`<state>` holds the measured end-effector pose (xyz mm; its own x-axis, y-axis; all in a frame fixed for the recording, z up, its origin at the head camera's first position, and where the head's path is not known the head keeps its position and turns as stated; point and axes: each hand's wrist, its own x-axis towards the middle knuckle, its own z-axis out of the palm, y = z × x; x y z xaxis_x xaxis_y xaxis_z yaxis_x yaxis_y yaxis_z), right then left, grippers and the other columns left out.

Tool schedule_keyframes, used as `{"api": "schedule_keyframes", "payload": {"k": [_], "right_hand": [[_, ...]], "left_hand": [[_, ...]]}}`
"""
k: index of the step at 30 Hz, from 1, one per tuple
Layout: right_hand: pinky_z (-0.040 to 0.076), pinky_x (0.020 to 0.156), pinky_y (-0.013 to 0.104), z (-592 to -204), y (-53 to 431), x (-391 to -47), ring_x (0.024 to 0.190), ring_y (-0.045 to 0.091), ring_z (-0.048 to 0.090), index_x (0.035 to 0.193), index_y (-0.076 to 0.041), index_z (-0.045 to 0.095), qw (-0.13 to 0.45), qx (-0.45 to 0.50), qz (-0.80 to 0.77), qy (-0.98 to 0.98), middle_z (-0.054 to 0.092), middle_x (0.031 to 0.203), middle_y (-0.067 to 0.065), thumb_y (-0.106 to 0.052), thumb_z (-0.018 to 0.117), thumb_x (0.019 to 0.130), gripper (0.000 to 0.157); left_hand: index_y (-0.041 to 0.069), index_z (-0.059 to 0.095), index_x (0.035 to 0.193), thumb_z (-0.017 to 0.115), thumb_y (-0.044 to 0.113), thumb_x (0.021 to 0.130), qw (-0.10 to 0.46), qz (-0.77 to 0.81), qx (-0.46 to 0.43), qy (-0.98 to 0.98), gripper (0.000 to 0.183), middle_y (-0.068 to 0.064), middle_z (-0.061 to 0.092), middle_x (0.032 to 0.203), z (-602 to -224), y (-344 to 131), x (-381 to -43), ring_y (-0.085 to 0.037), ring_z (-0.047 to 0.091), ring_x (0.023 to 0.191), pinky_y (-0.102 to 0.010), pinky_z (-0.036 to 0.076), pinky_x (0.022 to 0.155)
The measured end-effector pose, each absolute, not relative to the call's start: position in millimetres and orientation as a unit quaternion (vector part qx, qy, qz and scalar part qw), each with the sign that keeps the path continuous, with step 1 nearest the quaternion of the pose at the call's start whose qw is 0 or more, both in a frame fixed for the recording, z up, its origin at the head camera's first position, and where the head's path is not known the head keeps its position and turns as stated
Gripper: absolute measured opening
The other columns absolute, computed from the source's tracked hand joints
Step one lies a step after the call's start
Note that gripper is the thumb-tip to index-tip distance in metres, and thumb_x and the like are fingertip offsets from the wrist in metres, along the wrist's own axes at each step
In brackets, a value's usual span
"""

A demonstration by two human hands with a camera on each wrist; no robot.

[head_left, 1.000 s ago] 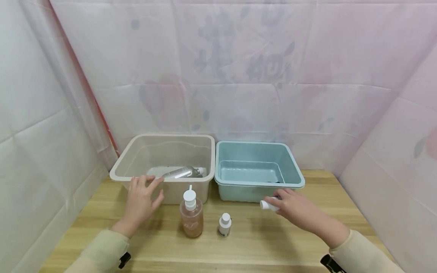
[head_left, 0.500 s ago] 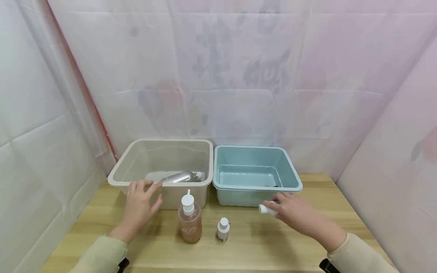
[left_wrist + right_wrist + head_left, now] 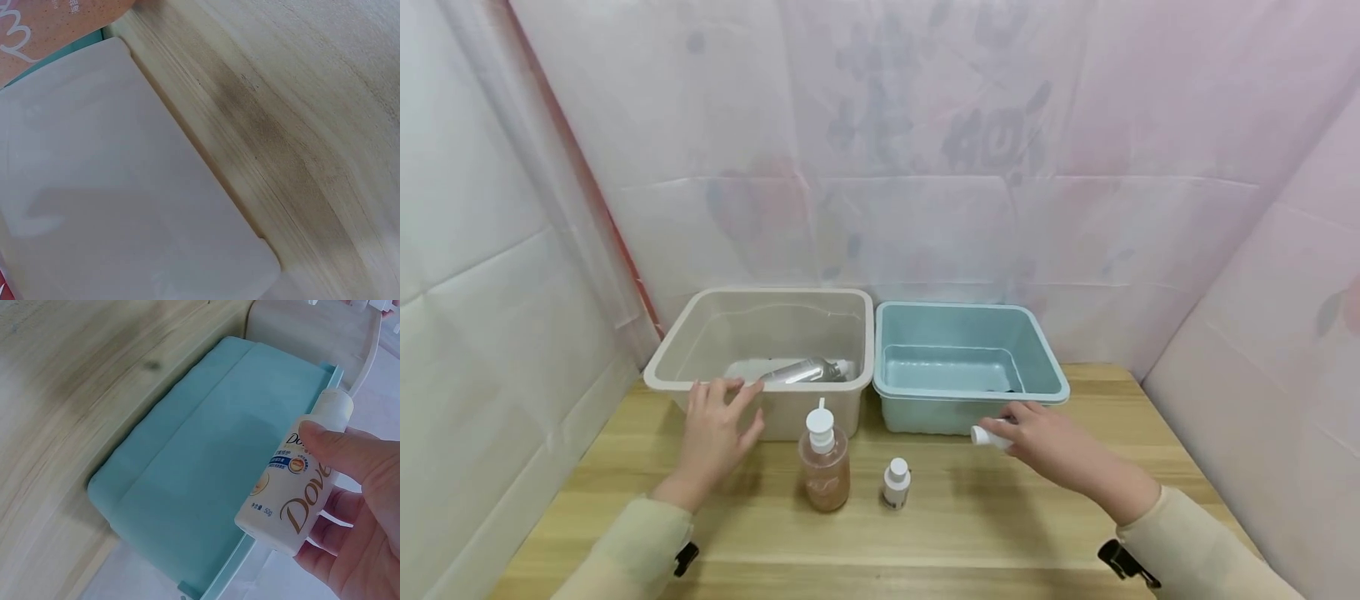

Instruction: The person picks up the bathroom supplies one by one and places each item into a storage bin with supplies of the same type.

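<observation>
My right hand (image 3: 1041,437) grips a small white Dove bottle (image 3: 300,481), thumb across its label and fingers behind it. It is at the near right corner of the light blue bin (image 3: 917,408), with the bottle's white cap pointing left. My left hand (image 3: 715,437) has its fingertips right at the near rim of the beige bin (image 3: 805,408), fingers relaxed and thumb apart. Inside that bin lies a clear bottle (image 3: 805,371) with a silvery sheen. In the left wrist view the beige bin's wall fills the left side, and the hand is out of sight.
A pump bottle (image 3: 826,479) of orange-brown liquid stands before the beige bin. To its right is a small white-capped bottle (image 3: 897,485). A small dark item (image 3: 1000,391) shows inside the blue bin. Both bins stand side by side on a wooden table (image 3: 955,533) against a curtain.
The head view tips slightly down and then back up. Both hands keep their places, and the right one still holds the Dove bottle.
</observation>
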<state>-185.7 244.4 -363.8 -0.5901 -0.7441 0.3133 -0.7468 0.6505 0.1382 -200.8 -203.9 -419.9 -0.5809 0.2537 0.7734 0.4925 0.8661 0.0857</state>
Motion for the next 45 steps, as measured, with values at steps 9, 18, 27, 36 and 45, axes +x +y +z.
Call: {"api": "schedule_keyframes", "payload": {"k": [9,18,27,36,45], "right_hand": [[0.050,0.059,0.034,-371,240,-186,0.079,0.022,0.057,0.110,-0.016,0.067,0.184,0.424,-0.002,-0.887,0.057,0.089,0.004,-0.011,0.081,0.063,0.049],[0.050,0.061,0.035,-375,243,-188,0.080,0.022,0.056,0.109,-0.016,0.067,0.199,0.433,0.002,-0.879,0.057,0.089,0.003,-0.010,0.081,0.061,0.051],[0.049,0.061,0.035,-374,246,-186,0.079,0.022,0.055,0.109,-0.017,0.066,0.201,0.433,0.016,-0.879,0.056,0.089,0.003,-0.009,0.081,0.061,0.051],[0.050,0.063,0.036,-374,247,-186,0.080,0.022,0.055,0.111,-0.017,0.065,0.196,0.427,0.017,-0.883,0.056,0.091,0.003,-0.010,0.081,0.062,0.053],[0.050,0.063,0.036,-377,248,-186,0.079,0.023,0.056,0.110,-0.016,0.066,0.195,0.435,0.014,-0.879,0.057,0.089,0.004,-0.010,0.081,0.061,0.052]], "left_hand": [[0.006,0.067,0.103,0.054,0.024,0.075,0.424,-0.141,-0.221,-0.867,0.037,-0.024,0.053,0.095,-421,-206,-200,-0.044,0.048,0.085,-0.069,0.033,0.083],[0.005,0.067,0.103,0.052,0.026,0.077,0.425,-0.148,-0.217,-0.866,0.037,-0.022,0.054,0.097,-425,-204,-201,-0.042,0.048,0.087,-0.070,0.032,0.083],[0.006,0.066,0.104,0.049,0.029,0.080,0.423,-0.153,-0.205,-0.869,0.038,-0.021,0.054,0.099,-427,-204,-199,-0.041,0.047,0.087,-0.071,0.031,0.085],[0.005,0.066,0.104,0.054,0.025,0.077,0.420,-0.155,-0.205,-0.870,0.036,-0.022,0.053,0.098,-426,-205,-200,-0.042,0.047,0.086,-0.069,0.030,0.087],[0.005,0.065,0.106,0.052,0.026,0.078,0.412,-0.144,-0.205,-0.876,0.037,-0.022,0.053,0.099,-427,-204,-199,-0.042,0.048,0.088,-0.072,0.031,0.086]]}}
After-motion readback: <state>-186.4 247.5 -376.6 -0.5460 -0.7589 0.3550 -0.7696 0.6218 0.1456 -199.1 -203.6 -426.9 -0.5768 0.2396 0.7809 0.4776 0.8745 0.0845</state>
